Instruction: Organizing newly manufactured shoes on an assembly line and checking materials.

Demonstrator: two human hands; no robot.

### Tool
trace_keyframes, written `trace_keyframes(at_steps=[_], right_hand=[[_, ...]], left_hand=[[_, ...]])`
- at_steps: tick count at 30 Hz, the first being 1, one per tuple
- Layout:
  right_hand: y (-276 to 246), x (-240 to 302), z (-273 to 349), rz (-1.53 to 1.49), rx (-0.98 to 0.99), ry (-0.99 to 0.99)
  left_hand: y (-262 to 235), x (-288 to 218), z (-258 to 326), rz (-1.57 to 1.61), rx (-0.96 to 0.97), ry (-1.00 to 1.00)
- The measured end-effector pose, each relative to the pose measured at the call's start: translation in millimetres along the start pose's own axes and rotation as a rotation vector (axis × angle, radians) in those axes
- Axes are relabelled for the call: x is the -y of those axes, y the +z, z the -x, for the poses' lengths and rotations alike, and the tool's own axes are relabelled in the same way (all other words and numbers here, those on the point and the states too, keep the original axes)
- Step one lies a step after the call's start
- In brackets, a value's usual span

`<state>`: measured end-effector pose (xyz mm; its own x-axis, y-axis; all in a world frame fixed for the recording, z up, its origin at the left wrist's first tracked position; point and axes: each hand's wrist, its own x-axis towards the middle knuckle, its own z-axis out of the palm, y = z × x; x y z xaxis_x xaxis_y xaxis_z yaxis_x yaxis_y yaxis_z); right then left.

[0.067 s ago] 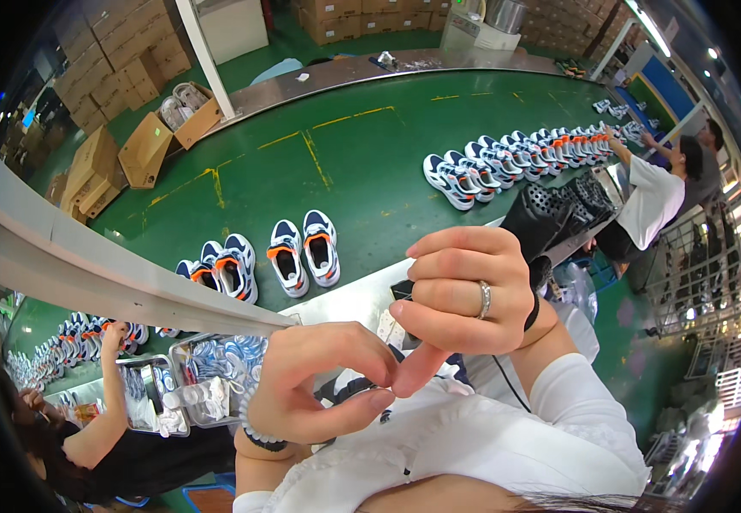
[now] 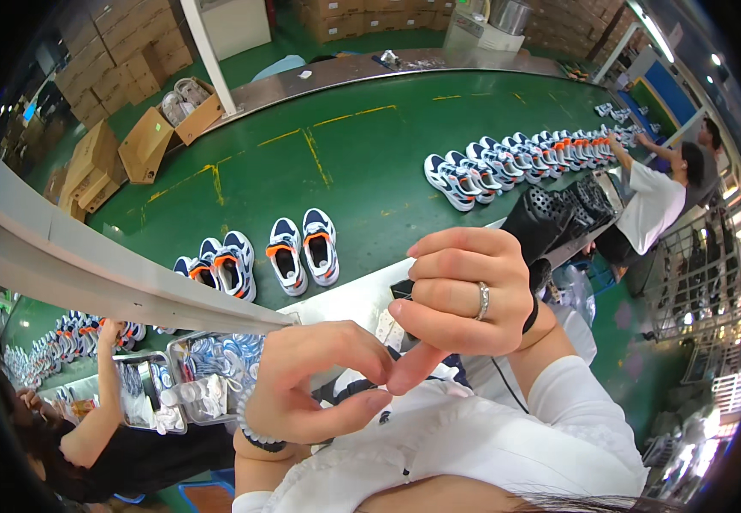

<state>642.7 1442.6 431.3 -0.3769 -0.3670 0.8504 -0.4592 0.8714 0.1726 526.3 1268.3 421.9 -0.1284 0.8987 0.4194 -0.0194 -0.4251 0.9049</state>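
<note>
Head view, left fisheye camera: upright, looks down and forward from the wearer's head. Bare left hand (image 2: 315,376) and bare right hand (image 2: 473,295) close to lens; long green conveyor belt (image 2: 353,162) bends across beyond; brown cardboard boxes (image 2: 118,56) farther off, upper left.

On a long table (image 2: 362,162), a separate pair of shoes (image 2: 315,222) is set. To the left of this pair, just beside it, further shoes (image 2: 240,246) are placed; to its right, well apart, a row of shoes (image 2: 507,162) is lined up. Behind the pair and to its left, open cartons (image 2: 142,150) are seen. Nearer than the pair and to its left, trays (image 2: 185,409) are filled with small pieces (image 2: 225,355). The left hand (image 2: 315,376) is held in front of the pair, the right hand (image 2: 469,291) in front and to its right.
</note>
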Motion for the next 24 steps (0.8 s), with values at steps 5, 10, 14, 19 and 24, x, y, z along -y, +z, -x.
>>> trace_keyframes(at_steps=[5, 10, 14, 19, 24], right_hand=[[31, -24, -4, -0.105, 0.093, 0.037], [80, -34, 1, -0.24, 0.288, 0.053], [108, -31, 14, -0.416, 0.444, -0.003], [143, -16, 28, -0.598, 0.623, -0.146], [165, -18, 37, -0.752, 0.636, -0.027]], left_hand=[[-22, -4, 6, -0.347, -0.164, -0.168], [-28, 38, 41, -0.435, -0.46, -0.107], [-5, 68, 73, -0.288, -0.65, -0.266], [32, 98, 110, -0.338, -0.904, -0.329], [63, 133, 155, -0.275, -1.137, -0.491]])
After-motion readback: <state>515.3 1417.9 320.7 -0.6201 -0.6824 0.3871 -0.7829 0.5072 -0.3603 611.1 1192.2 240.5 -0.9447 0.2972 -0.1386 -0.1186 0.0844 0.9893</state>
